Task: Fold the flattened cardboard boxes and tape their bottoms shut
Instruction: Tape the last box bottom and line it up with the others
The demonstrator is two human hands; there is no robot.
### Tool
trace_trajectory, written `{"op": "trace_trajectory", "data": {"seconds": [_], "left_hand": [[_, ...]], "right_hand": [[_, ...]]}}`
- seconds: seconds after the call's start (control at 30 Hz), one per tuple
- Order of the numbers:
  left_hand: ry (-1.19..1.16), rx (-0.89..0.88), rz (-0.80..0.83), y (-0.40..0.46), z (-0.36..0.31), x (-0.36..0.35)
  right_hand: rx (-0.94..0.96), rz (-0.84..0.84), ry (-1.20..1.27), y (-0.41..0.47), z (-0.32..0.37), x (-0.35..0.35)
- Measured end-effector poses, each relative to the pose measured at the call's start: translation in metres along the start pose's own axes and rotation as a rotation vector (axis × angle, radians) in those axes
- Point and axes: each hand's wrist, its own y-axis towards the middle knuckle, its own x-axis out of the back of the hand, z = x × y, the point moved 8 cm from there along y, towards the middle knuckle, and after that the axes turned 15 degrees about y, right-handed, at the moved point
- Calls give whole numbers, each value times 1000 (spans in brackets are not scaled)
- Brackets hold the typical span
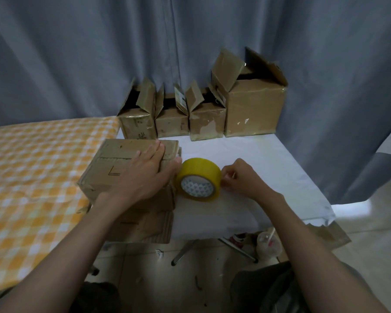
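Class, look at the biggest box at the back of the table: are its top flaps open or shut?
Open. The big box has its flaps standing up, showing the dark inside.

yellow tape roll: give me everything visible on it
The yellow tape roll looks like glossy translucent plastic wound on a core with a white, blue-patterned inner face. It stands on edge on the white tablecloth, its hole facing the camera. The right hand pinches at its right edge; the left hand, flat on the folded cardboard box, touches its left side.
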Motion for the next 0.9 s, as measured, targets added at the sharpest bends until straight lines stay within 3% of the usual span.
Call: {"op": "trace_trajectory", "data": {"seconds": [0.17,0.33,0.43,0.6,0.73,0.9], "left_hand": [[15,106,-49,3,-13,2],[57,155,-77,-1,-15,-2],[95,171,-82,-1,-15,-4],[123,189,-73,2,-14,-9],[144,202,-96,3,-15,-9],[133,209,-93,2,-18,-6]], "right_hand": [[-36,-74,8,2,-4,8],[-38,-275,193,-6,0,33],[28,-299,292,-7,20,40],[152,-236,546,-9,55,38],[299,-101,511,2,90,30],[455,69,287,19,121,7]]}}
